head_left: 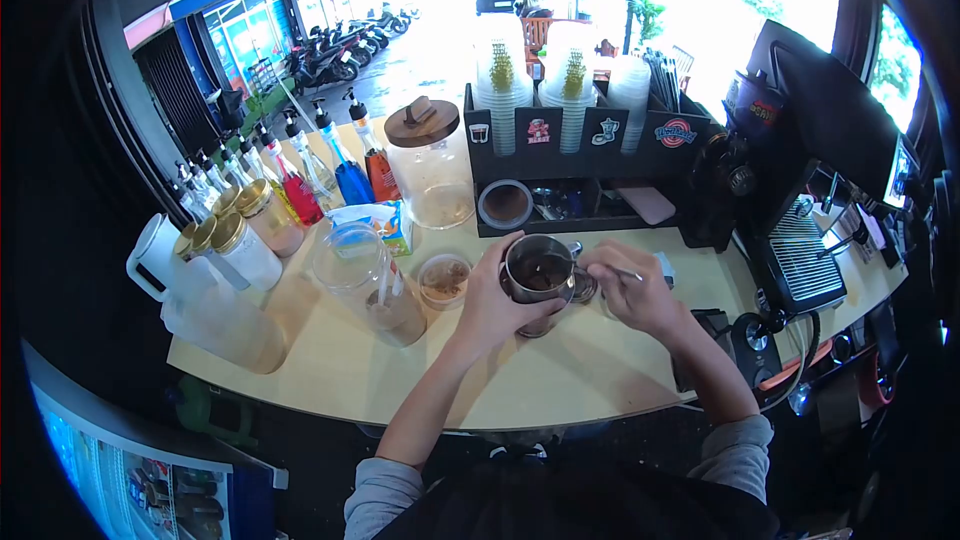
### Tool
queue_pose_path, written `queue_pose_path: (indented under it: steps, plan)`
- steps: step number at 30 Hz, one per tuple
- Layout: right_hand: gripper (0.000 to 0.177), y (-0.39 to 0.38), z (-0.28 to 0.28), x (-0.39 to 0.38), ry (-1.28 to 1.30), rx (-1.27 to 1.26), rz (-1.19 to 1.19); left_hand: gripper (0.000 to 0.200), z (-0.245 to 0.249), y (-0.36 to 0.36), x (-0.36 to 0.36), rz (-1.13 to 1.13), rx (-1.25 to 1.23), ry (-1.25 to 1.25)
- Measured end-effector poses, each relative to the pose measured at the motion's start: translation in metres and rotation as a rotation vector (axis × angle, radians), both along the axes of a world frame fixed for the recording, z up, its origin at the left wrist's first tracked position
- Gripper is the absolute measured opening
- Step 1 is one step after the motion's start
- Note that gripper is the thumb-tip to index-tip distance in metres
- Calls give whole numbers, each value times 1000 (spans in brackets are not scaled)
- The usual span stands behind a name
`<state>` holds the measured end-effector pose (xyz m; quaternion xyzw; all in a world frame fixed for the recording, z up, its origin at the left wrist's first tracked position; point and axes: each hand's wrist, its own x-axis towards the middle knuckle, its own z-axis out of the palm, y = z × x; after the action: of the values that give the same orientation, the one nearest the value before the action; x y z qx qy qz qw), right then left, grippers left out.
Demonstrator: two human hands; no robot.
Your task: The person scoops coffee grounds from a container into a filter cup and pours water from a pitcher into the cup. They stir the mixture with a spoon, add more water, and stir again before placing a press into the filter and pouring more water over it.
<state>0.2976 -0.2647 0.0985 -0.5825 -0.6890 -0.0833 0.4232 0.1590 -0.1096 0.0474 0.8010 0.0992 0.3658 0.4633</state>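
Observation:
A metal pitcher with a dark brown inside stands near the middle of the table. My left hand is wrapped round its left side and front. To the right of the pitcher, my right hand is closed on a thin metal utensil; its far end cannot be made out. Below the right hand's fingers, a small glass-like item is partly hidden. Left of my left hand sits a small tub of brown powder. A clear plastic container with brown contents stands beside that tub.
Syrup pump bottles line the left edge, near gold-lidded jars and a plastic jug. A wooden-lidded glass jar stands behind. At the back is a black cup organizer; an espresso machine is at right.

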Motion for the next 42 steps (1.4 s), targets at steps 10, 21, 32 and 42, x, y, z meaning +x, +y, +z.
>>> queue_pose_path:
  steps: [10, 21, 32, 42]
  plan:
    - [15, 9, -3, -7, 9, 28, 15, 88, -10, 16, -9, -137, -30, 85]
    - [15, 6, -5, -3, -32, 53, 44, 86, 1, -1, 1, 34, 27, -1]
    - [15, 8, 2, -7, 39, -24, 92, 77, -4, -4, 1, 90, 123, -59]
    - [21, 2, -1, -7, -31, 14, 144, 78, -6, 14, 3, -85, -36, -29]
